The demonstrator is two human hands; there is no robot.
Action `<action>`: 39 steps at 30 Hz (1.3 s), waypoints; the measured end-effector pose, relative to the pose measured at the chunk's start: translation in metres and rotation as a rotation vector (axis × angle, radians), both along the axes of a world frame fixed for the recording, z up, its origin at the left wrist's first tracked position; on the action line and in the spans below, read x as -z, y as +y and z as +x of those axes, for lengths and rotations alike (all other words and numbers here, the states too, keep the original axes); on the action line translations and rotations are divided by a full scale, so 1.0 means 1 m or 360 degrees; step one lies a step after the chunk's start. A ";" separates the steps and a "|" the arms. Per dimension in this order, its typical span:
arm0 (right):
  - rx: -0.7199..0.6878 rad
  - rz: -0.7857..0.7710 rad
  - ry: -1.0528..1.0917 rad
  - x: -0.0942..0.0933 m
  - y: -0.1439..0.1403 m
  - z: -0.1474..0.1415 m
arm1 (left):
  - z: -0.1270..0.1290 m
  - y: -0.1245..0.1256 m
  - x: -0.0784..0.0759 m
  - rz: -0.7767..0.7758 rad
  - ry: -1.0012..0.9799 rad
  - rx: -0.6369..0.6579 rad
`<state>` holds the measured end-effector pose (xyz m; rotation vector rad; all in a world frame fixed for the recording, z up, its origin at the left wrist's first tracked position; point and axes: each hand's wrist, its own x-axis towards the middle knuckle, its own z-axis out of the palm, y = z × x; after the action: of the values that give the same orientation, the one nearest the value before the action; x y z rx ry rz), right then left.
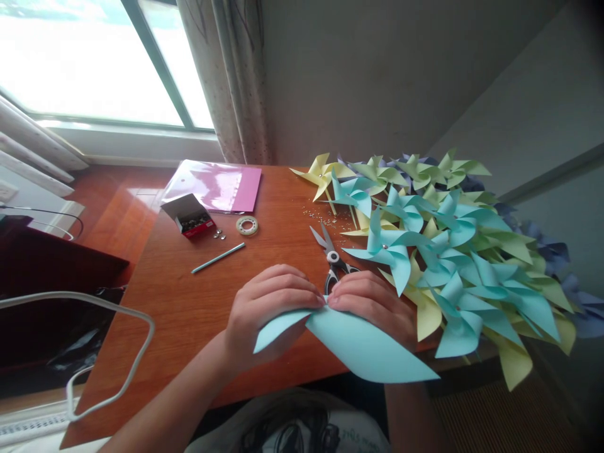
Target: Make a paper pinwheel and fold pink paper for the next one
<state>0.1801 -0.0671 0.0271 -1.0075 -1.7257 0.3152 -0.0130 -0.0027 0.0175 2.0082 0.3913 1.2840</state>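
My left hand (271, 308) and my right hand (372, 305) meet fingertip to fingertip over a light blue paper sheet (358, 343) at the near edge of the wooden table (189, 302). Both hands pinch the paper, which bends into curved flaps below them. Black-handled scissors (333, 258) lie just beyond my fingers. To the right lies a pile of finished paper pinwheels (448, 251) in blue, yellow and green.
Farther back on the table are a pink plastic folder (217, 185), a small open box of pins (191, 217), a tape roll (247, 224), a thin blue stick (218, 258) and scattered small pins (325, 217). A white cable (136, 352) loops at the left. A window and curtain stand behind.
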 end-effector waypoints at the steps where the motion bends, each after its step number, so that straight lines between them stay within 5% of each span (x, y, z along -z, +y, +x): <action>1: -0.0019 -0.0026 0.0009 0.000 0.001 0.000 | 0.001 0.000 -0.001 -0.0026 -0.0010 0.0014; 9: 0.0078 -0.0454 0.0277 0.012 0.010 0.000 | -0.006 0.004 -0.005 -0.0646 0.0025 -0.0009; 11: 0.0086 -0.0534 0.0376 0.020 0.010 0.002 | -0.015 0.012 -0.005 -0.0774 -0.0011 -0.0244; 14: 0.0059 -0.0747 0.0726 0.033 0.009 0.004 | -0.033 0.032 -0.004 -0.0749 0.0074 -0.0865; 17: -0.0026 -0.0861 0.0999 0.040 0.007 0.005 | -0.049 0.047 0.000 -0.0380 0.0827 -0.1459; 20: -0.0199 -0.0864 0.1109 0.042 0.008 0.005 | -0.054 0.051 0.005 -0.0211 0.1565 -0.1580; 25: -0.0523 -0.0791 0.1193 0.046 0.009 0.008 | -0.050 0.050 0.011 -0.0113 0.2028 -0.1438; 30: -0.0717 -0.0665 0.1191 0.049 0.009 0.009 | -0.049 0.053 0.017 -0.0111 0.1961 -0.1362; 33: -0.0736 -0.0623 0.1173 0.044 0.009 0.008 | -0.044 0.052 0.019 -0.0311 0.1439 -0.1162; 36: -0.0669 -0.0537 0.1037 0.036 0.009 0.008 | -0.031 0.044 0.016 -0.0851 0.0543 -0.0630; 39: -0.0577 -0.0496 0.0760 0.025 0.006 0.008 | -0.016 0.030 0.009 -0.1382 0.0127 -0.0187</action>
<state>0.1883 -0.0612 0.0023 -0.7469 -1.4312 1.0003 -0.0286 0.0270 0.0083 1.3014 0.9309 0.8670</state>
